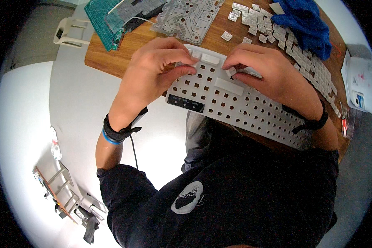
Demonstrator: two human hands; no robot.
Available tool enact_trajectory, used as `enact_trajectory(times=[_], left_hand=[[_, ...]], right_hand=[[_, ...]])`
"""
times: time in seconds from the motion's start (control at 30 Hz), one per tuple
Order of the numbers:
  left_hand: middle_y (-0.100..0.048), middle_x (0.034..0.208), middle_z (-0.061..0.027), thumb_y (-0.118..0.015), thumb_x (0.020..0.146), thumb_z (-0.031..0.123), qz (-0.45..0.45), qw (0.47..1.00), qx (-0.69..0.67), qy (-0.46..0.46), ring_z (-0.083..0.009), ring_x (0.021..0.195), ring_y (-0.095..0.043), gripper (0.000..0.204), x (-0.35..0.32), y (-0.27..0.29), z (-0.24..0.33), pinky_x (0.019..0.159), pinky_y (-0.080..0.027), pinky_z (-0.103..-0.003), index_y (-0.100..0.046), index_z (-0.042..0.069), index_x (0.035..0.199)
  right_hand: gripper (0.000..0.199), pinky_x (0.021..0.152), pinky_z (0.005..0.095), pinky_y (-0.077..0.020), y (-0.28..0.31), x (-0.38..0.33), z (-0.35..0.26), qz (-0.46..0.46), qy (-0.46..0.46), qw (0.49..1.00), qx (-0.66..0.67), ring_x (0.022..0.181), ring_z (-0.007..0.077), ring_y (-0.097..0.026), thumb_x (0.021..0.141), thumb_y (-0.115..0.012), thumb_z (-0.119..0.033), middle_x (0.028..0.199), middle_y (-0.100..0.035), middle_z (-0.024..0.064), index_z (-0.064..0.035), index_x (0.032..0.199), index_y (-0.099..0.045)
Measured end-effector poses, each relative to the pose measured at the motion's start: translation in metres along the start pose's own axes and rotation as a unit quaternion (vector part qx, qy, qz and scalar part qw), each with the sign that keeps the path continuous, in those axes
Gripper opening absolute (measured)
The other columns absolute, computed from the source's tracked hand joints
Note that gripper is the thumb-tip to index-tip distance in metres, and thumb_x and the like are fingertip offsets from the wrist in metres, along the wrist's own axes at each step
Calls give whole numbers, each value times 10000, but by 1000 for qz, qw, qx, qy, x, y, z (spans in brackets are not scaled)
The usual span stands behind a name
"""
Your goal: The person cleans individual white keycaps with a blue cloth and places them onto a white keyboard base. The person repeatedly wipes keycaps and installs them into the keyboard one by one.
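Note:
A pale keyboard case [208,89] with rows of square holes lies tilted across the table's near edge. A few white keycaps sit in it, among them a wide keycap [210,59] and a long keycap [228,86]. My left hand [163,62] is curled over the case's far left end, thumb and fingertips drawn together on it beside the small keycaps. My right hand [258,66] pinches a white keycap [230,72] between thumb and fingers, just above the case; the fingers partly cover it.
Many loose white keycaps [260,25] spread over the wooden table [142,35] at the far right, by a blue cloth [306,25]. A printed circuit sheet [190,18] and a green cutting mat [97,22] lie at the far left. A chair [72,31] stands beyond the table's left edge.

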State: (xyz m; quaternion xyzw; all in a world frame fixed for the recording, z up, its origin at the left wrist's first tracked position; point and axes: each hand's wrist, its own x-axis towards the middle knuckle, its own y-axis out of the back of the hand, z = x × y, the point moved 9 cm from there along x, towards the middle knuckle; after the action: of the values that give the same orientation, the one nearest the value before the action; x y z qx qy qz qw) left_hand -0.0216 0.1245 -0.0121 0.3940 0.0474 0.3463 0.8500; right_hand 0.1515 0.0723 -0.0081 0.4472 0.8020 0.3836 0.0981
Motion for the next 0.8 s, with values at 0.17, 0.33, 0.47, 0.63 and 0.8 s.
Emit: enact_trajectory(times=[0.17,0.33,0.47,0.63,0.8], left_hand=[[-746,1043,-99,-847,848,-11,16,997,44,-54,-268,971,-740,307,-4,4,8,823,-602,-366,-831,69,1144],[-751,1094,-106,-827,862,-33,25,999,31,-27,-277,1024,-749,313,-7,4,6,858,-620,-370,-821,59,1161],[-755,1122,-106,-823,867,-33,10,1000,-6,-1,-281,1035,-755,286,-5,3,1,872,-625,-372,-812,52,1139],[-761,1083,-87,-833,866,-8,12,997,48,-52,-271,1002,-757,271,-2,4,9,851,-619,-362,-808,49,1130],[-770,1084,-81,-835,863,-4,6,999,15,-38,-266,1008,-755,277,0,4,3,842,-618,-362,-813,52,1133]], right_hand=[[208,849,467,-566,0,2,-1,-18,1,1000,-7,976,399,-690,958,-719,-79,1060,-680,166,-27,1152,-661],[219,842,469,-565,0,0,0,-10,2,1000,1,973,400,-690,945,-724,-67,1055,-676,165,-27,1152,-661],[228,839,464,-562,-2,1,0,-19,-3,1000,0,967,400,-688,940,-725,-64,1051,-669,167,-27,1155,-658],[262,848,369,-618,-1,1,-3,-32,4,999,-29,983,272,-749,939,-762,3,1109,-709,124,-26,1187,-684],[264,848,369,-620,0,0,-2,-28,2,999,-33,985,266,-750,935,-765,4,1102,-709,121,-24,1185,-686]])
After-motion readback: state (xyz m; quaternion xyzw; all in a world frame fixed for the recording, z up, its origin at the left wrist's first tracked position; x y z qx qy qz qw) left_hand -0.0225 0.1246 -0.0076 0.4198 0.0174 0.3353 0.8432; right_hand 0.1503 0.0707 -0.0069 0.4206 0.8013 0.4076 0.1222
